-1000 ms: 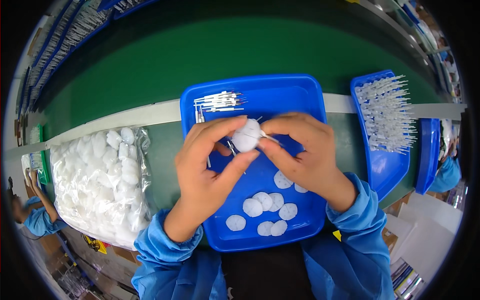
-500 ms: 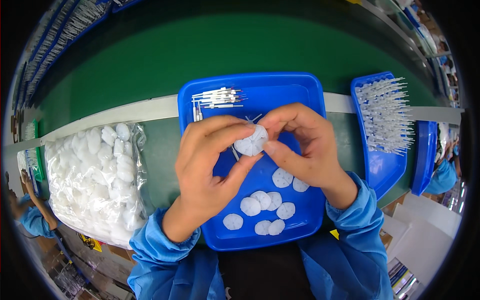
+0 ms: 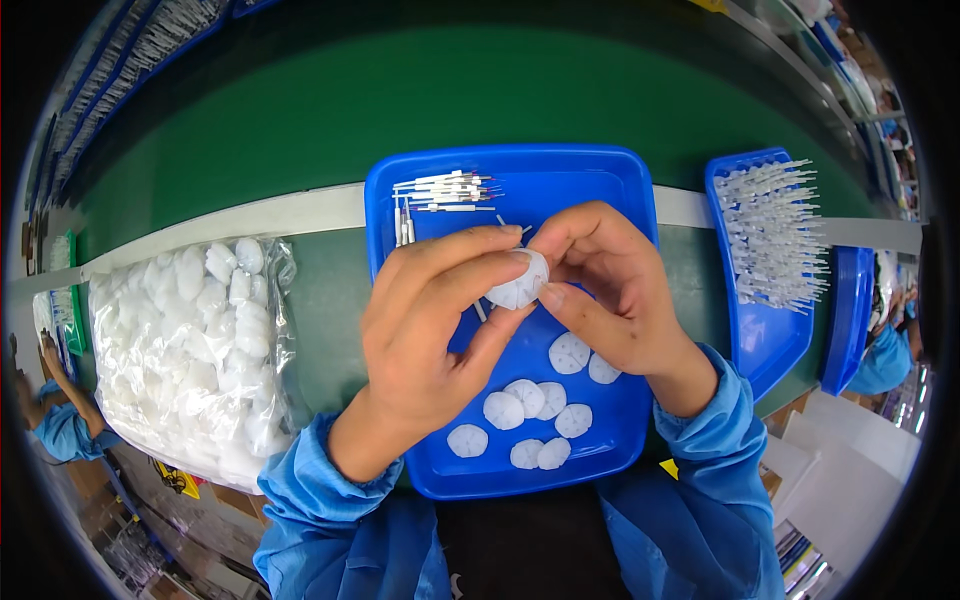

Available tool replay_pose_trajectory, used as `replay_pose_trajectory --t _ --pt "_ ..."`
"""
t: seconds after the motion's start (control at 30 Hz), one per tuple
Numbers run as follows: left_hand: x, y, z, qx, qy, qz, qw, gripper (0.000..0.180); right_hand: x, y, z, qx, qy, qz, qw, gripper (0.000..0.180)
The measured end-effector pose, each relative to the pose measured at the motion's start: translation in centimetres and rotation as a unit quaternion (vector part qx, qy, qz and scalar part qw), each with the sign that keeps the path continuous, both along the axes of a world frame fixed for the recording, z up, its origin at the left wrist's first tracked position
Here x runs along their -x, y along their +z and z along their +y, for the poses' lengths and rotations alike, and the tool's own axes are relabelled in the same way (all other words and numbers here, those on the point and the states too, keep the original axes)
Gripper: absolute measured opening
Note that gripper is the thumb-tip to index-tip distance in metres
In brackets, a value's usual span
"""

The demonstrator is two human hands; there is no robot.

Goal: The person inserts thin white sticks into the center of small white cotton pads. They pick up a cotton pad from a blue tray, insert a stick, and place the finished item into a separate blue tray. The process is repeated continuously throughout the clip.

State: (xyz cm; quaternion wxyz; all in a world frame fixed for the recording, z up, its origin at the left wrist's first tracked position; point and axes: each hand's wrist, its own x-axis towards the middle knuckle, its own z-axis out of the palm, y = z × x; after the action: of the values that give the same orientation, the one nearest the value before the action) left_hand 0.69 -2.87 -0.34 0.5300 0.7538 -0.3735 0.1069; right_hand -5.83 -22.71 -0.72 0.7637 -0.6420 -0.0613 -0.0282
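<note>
Over the blue tray (image 3: 388,158), my left hand (image 3: 425,325) pinches a round white disc (image 3: 520,281) with faint radial creases between thumb and fingers. My right hand (image 3: 610,290) grips the right edge of the same disc with its thumb and forefinger tips. Behind the fingers a thin white stick partly shows; whether it touches the disc is hidden. More white discs (image 3: 503,410) lie flat in the tray's near half, some overlapping. Thin white sticks (image 3: 445,187), a few with dark reddish ends, are piled in the tray's far left corner.
Left of the tray lies a clear plastic bag (image 3: 185,350) packed with white discs. A blue bin (image 3: 765,350) of upright white sticks stands at the right, beside another blue container (image 3: 848,318). Beneath is a green table (image 3: 480,90) with a pale strip. Another person's arm (image 3: 70,390) shows far left.
The disc has turned and moved slightly right in my fingers, and my left fingers now cover more of its upper side. The tray appears shifted slightly right.
</note>
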Motion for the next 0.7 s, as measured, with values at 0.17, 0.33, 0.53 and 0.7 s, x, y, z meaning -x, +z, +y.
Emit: replay_pose_trajectory --t 0.17,0.33,0.53,0.7 --pt "-0.5 -0.4 0.3 -0.017 -0.033 -0.051 0.998 0.043 -0.1 0.3 0.4 0.054 -0.038 0.008 0.998 0.018" --pt "-0.3 0.2 0.5 0.049 -0.075 0.059 0.994 0.038 0.0 1.2 -0.6 0.204 -0.095 -0.017 0.974 0.005" --pt "-1.0 -0.9 1.8 0.144 -0.021 0.244 0.959 0.024 -0.7 0.7 1.0 0.673 -0.061 -0.275 0.684 0.02" --pt "-0.8 -1.0 1.1 0.154 -0.024 0.284 0.946 0.032 -1.4 2.0 0.0 0.578 -0.093 -0.162 0.795 0.022"
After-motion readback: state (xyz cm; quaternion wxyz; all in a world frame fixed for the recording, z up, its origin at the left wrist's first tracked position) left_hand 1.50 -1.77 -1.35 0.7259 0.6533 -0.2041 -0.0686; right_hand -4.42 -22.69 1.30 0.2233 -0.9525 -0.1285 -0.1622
